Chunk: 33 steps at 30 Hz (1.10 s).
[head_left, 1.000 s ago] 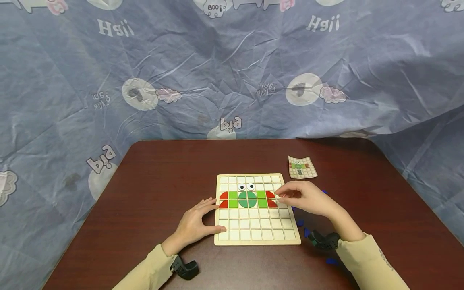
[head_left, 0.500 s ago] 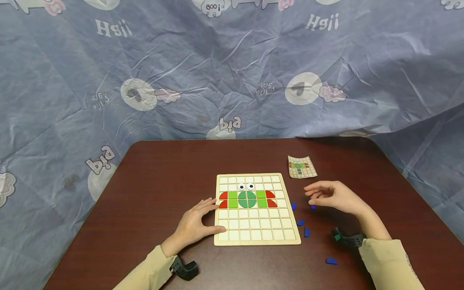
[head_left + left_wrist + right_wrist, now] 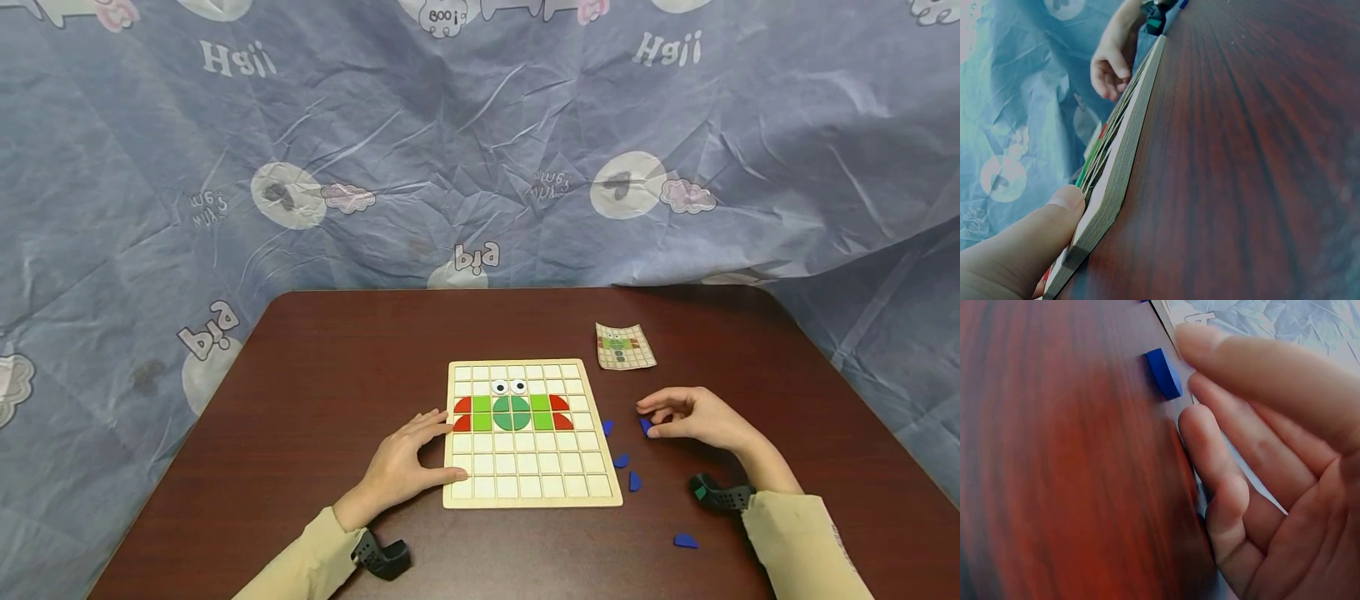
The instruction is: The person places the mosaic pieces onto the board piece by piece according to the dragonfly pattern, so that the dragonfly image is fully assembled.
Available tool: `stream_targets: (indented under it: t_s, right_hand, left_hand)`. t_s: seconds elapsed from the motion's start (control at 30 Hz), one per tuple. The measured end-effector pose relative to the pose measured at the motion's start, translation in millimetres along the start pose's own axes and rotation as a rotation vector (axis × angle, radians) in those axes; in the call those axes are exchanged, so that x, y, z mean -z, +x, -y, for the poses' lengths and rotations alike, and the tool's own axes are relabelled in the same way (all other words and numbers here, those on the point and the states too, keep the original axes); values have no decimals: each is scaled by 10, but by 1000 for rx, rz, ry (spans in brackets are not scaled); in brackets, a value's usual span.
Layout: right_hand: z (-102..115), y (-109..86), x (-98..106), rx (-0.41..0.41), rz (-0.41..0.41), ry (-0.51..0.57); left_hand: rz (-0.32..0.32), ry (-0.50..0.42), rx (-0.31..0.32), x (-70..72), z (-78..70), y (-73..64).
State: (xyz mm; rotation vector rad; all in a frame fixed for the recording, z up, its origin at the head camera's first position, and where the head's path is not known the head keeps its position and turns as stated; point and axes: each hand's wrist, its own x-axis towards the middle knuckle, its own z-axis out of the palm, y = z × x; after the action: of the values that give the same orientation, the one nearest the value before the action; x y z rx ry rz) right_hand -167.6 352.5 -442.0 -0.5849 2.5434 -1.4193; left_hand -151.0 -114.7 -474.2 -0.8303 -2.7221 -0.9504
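Head view: I have the right hand (image 3: pixel 701 417) low over the desk (image 3: pixel 360 367), half open, fingers bent and thumb apart from them, tips at a blue piece (image 3: pixel 645 427). The right wrist view shows a blue piece lying just beside the thumb tip with a gap, so I log nothing held; contact unclear. Left hand (image 3: pixel 408 457): spread wide, fingertips at the left edge of the board (image 3: pixel 547 503), thumb resting on its near-left rim.

Counts. Board: one, a seven-by-seven grid, flat on the desk between the hands. On it: four red quarter pieces (image 3: pixel 560 403), four light green squares (image 3: pixel 482 404), four dark green quarters (image 3: pixel 504 404) forming a disc, two eye pieces (image 3: pixel 500 387). Blue pieces: five visible, all right of the board; I cannot tell whether the right hand covers another. Pattern card (image 3: pixel 626 348): one, beyond the board's far right corner.

Versus 0.5 s ago: right fingertips are lower, closer to the blue piece. At 1.0 s ago that hand was over the board. Left hand, board pattern and card unchanged.
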Motion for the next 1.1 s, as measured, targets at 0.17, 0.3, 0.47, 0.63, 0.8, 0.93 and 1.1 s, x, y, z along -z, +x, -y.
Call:
stream_targets:
  t_s: [0.17, 0.3, 0.47, 0.63, 0.8, 0.93, 1.1]
  right_hand:
    - [-18, 13, -27, -7, -11, -34]
    - [-9, 27, -52, -9, -28, -63]
    - [3, 41, -72, -26, -53, -63]
    - [49, 40, -94, -58, -71, -105]
    - [246, 27, -126, -72, -71, -136]
    - [316, 25, -133, -67, -68, -145]
    - [125, 49, -124, -69, -73, -175]
  left_hand:
    - [-10, 2, -18, 7, -9, -4]
    - [1, -5, -7, 8, -7, -5]
    - [3, -2, -8, 10, -7, -2]
    - [19, 4, 7, 8, -5, 1]
    - [22, 5, 12, 4, -3, 1]
    - [20, 9, 12, 0, 0, 5]
    - [22, 13, 12, -1, 1, 6]
